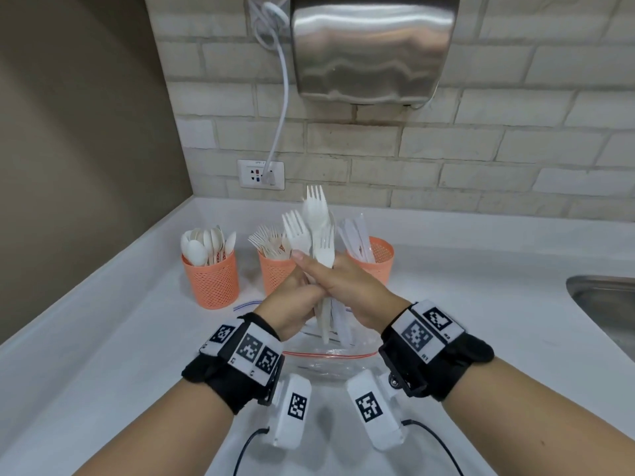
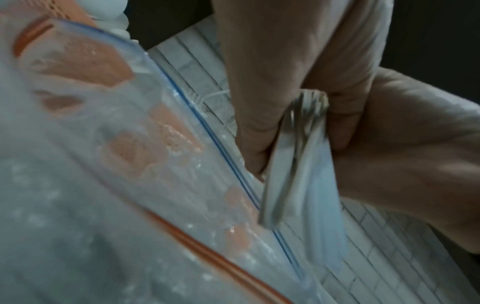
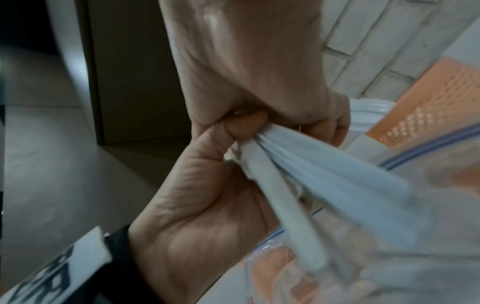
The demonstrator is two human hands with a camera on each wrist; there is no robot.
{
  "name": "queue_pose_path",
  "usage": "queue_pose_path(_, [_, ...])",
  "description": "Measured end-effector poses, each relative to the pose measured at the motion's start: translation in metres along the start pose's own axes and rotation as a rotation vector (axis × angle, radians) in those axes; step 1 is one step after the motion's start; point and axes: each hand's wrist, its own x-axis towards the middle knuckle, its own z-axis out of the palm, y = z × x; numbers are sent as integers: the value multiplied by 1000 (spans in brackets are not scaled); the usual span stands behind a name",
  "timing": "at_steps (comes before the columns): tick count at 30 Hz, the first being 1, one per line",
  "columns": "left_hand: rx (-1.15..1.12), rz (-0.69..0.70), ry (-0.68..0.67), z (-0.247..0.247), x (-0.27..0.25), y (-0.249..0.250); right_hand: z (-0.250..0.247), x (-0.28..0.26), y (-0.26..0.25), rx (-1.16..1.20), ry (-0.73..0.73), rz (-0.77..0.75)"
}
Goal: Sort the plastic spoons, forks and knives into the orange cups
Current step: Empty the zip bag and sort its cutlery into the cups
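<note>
Item 1, lower centre of the head view: a clear zip bag (image 1: 330, 359) lies on the white counter (image 1: 103, 338) just below your wrists, with a few white handles appearing to reach down into its mouth.

Item 2, centre of frame: a bundle of white plastic forks (image 1: 318, 231), upright, tines up, handles down. Your left hand (image 1: 292, 304) wraps the handles from the left; your right hand (image 1: 350, 286) closes over them from the right, fingers laid across the front. Both hands grip the same bundle, pressed together. Whether a wrapped piece sits among the forks, you cannot tell.

Item 3, just behind the hands: the middle cup (image 1: 276, 273), already holding forks. It lies directly beyond the bundle and slightly left, so your left hand is the nearer one. The bundle's long axis is vertical and matches the cup's opening; judged from here, the coming move is a short carry forward and a straight drop, handles first.

Item 4, left of frame: the spoon cup (image 1: 211, 280), filled with spoons.

Item 5, right of the hands: the third cup (image 1: 376, 259), holding wrapped pieces, probably knives.

Item 6, far wall: a socket (image 1: 261, 174) with a white cable (image 1: 280, 108), and a steel dispenser (image 1: 372, 46) above.
</note>
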Motion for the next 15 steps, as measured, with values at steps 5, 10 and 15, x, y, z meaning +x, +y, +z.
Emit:
queue_pose_path(5, [-263, -93, 22, -11, 7, -3, -8, 4, 0, -146, -96, 89])
queue_pose_path(10, [-496, -158, 51, -24, 14, -3, -21, -2, -4, -131, 83, 42])
queue_pose_path(15, [-482, -123, 73, -20, 17, -2, -21, -9, 2, -371, -86, 13])
